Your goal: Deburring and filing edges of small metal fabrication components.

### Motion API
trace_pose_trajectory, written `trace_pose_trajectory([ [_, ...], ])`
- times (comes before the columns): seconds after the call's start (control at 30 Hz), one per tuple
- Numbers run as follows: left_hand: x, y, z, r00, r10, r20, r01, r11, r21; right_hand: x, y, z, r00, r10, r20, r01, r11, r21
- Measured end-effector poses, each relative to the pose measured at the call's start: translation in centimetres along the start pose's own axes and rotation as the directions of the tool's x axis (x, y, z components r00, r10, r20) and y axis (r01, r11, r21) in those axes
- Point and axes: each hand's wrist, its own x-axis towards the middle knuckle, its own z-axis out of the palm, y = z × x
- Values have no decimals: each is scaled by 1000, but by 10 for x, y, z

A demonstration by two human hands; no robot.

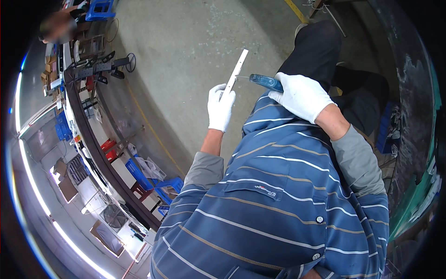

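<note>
Both hands are gloved in white here. The left hand [220, 108] is curled around the bottom end of a thin white strip [236, 73], fingers pressed together around it, so the strip sticks up and leans a bit to the right, out over the grey concrete floor [186, 42]. The right hand [301, 95] sits just right of the strip, fingers wrapped tight around a blue-handled tool [265, 82]. The tool's thin metal tip points left and meets the strip roughly at its middle; can't tell if it's actually pressing in.

Directly below the strip is the person's blue striped shirt [278, 204]. Well off to the left of the strip there's a long workbench [100, 153] packed with boxes and gear, and a blue crate [100, 9] up past the strip's top-left.
</note>
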Motion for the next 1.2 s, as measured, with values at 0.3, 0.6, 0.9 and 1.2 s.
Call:
trace_pose_trajectory([
  [0.3,-5,7,-2,1000,10,-28,-10,1000,1,7,10,3,997,-8,-83,5,999,-48],
  [0.6,2,-12,-3,985,168,-26,-160,967,196,16,24,-1,994,27,-102,-25,1000,16],
  [0.9,-2,-17,-6,993,113,-32,-109,989,104,22,30,-6,996,71,-60,-66,994,90],
  [1.2,-9,4,-6,999,47,-14,-46,996,74,23,30,-4,997,73,-39,-69,993,97],
])
